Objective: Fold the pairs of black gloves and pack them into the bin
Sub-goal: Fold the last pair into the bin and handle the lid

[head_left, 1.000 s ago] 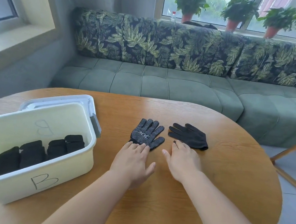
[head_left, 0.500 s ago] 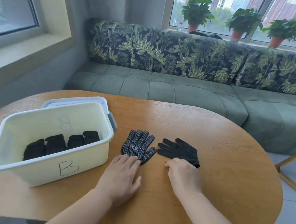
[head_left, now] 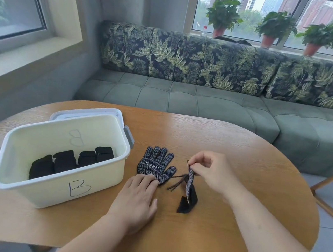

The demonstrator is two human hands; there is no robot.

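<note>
Pinching one glove point(head_left: 190, 185) by its cuff edge, the right hand point(head_left: 211, 171) lifts it limp, fingers dangling. At its nine o'clock, the left hand point(head_left: 136, 199), fingers together, pins the flat glove point(head_left: 156, 164) beside the bin point(head_left: 23, 182). Soft, light; grip cuffs.

Table point(head_left: 242, 158): bin point(head_left: 96, 182), gloves point(head_left: 156, 164).

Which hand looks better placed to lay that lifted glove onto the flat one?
The right hand: it already pinches the lifted glove beside the flat glove. The left hand lies on the flat glove's cuff, probably steadying it.
</note>
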